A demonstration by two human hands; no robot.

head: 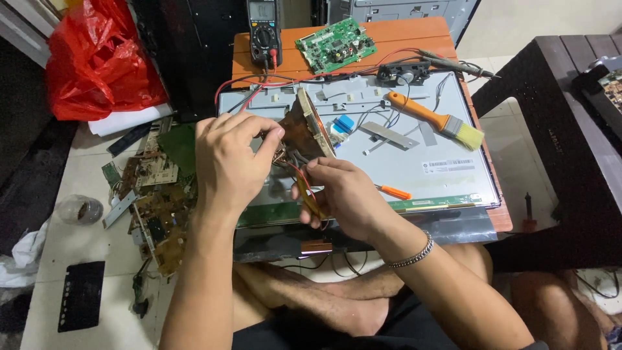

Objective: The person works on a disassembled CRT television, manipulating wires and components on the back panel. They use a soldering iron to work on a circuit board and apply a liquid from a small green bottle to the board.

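Observation:
My left hand [228, 159] grips a brown, cone-shaped coil part [307, 126] with copper windings, held tilted above a grey display panel back [440, 152]. My right hand [346, 194], with a metal bracelet at the wrist, pinches thin red and yellow wires [304, 188] hanging from that part. A small orange-handled screwdriver [394, 192] lies on the panel just right of my right hand.
An orange-handled paintbrush [435, 118], a green circuit board [335, 44] and a multimeter [264, 32] with red and black leads sit on the low orange table. Old circuit boards [155, 194] are piled on the floor at left. A red plastic bag [97, 58] lies far left, a dark table [570, 142] at right.

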